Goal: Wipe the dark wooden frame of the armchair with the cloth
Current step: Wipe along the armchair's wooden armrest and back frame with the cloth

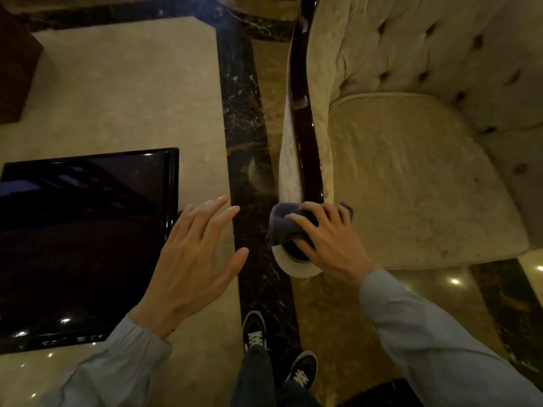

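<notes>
The right hand point(329, 242) fingers point(311, 210) are pressing the cloth point(279, 224) on the near end of the dark wooden frame point(308, 148), which is running long and straight away from them, while the left hand point(191, 259) is hanging open and empty off to the side.

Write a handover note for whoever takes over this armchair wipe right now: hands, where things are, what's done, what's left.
Right hand: pressing the dark cloth onto the near end of the dark wooden frame of the armchair's arm.
Left hand: open, fingers spread, holding nothing, hovering above the floor beside the glossy black table.
Armchair: on the right, cream upholstery; the frame strip runs away from the person along the arm.
Done: cannot tell how much of the strip has been wiped.
Left: probably the strip beyond the cloth, toward the chair's back.
</notes>
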